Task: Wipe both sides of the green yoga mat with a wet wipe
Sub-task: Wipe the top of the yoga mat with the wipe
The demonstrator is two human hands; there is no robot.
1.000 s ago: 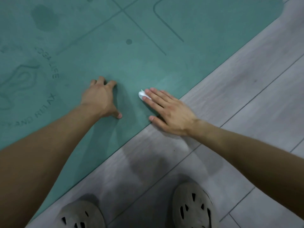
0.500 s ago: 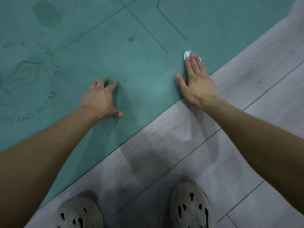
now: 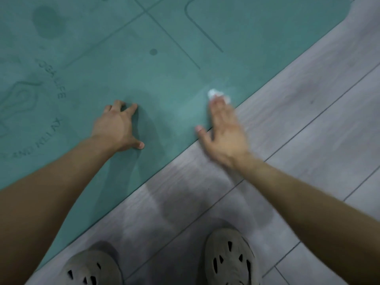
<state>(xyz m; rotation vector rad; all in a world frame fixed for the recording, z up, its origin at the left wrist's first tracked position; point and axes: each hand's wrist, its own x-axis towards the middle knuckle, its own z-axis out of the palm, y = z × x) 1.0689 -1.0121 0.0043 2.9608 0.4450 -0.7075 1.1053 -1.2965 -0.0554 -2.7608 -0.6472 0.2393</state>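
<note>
Head view: our left hand point(image 3: 115, 128) rests on the mat point(image 3: 185, 58), fingers spread, holding nothing; our right hand point(image 3: 224, 132), blurred, pins the wipe point(image 3: 218, 94) under straight fingers at the mat's near edge. We reckon the ungripped wipe could slip free or run off the mat onto the floor point(image 3: 287, 140).

head-worn wide-angle view, looking steeply down, close above floor point(image 3: 308, 140)

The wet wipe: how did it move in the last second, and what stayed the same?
The right hand slid the wet wipe away along the near edge of the green yoga mat, then pulled it partly back, still pressing it under straight fingers. The left hand stayed planted on the mat.
</note>
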